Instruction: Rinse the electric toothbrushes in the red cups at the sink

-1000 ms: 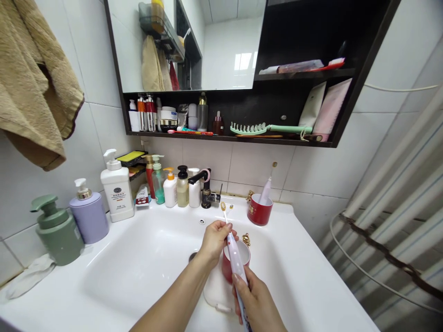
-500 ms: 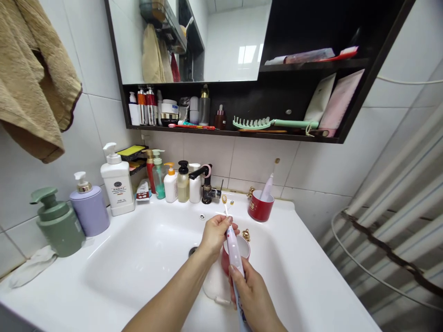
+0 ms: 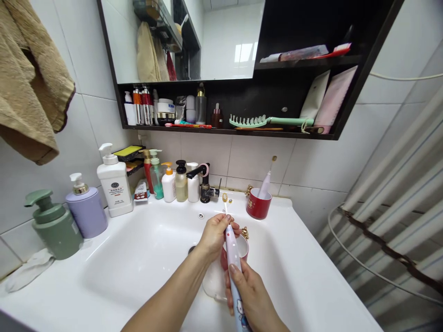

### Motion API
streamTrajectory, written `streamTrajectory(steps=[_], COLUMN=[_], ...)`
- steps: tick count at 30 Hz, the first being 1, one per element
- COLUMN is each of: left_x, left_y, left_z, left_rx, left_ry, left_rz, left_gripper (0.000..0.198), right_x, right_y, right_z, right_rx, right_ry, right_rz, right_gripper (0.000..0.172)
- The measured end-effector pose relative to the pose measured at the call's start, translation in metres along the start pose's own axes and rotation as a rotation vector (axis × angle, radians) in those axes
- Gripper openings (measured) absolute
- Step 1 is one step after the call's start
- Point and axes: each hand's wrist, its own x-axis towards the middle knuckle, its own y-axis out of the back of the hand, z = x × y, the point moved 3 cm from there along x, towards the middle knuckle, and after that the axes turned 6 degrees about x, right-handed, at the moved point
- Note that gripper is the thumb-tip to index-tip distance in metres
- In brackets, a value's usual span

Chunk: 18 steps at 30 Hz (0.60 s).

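Observation:
My right hand [image 3: 249, 295] is wrapped round the lower body of a white electric toothbrush [image 3: 232, 251], thumb on its front. The brush points away from me, its head over the basin. My left hand [image 3: 215, 233] pinches the brush's neck just below the head. Under both hands a red cup [image 3: 242, 243] with a white inside stands in the white sink [image 3: 145, 258]. A second red cup [image 3: 259, 203] on the sink's back rim holds another electric toothbrush [image 3: 267, 180].
A black tap [image 3: 202, 182] and several pump bottles [image 3: 114, 182] line the sink's back and left rim, with a green dispenser [image 3: 53, 226] nearest. A brown towel [image 3: 27, 87] hangs at upper left. A dark shelf [image 3: 228, 122] with toiletries and a green comb hangs above.
Both hands stay on the toothbrush over the red cup. My view has shifted slightly, and the brush sits a little higher and further from me than before.

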Motion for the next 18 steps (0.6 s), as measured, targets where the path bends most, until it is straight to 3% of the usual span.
streamTrajectory(steps=[6, 13, 18], left_x=[0.001, 0.004, 0.004], left_y=[0.005, 0.006, 0.003], left_z=[0.004, -0.002, -0.003], left_rx=[0.072, 0.111, 0.066], left_ry=[-0.032, -0.009, -0.033], left_rz=[0.104, 0.086, 0.101], left_gripper=[0.02, 0.019, 0.019], right_x=[0.002, -0.002, 0.001], right_y=[0.006, -0.004, -0.003], right_z=[-0.007, -0.006, -0.01], right_rx=[-0.185, 0.022, 0.021], right_ry=[0.107, -0.032, -0.009], right_rz=[0.108, 0.023, 0.005], right_gripper=[0.023, 0.03, 0.027])
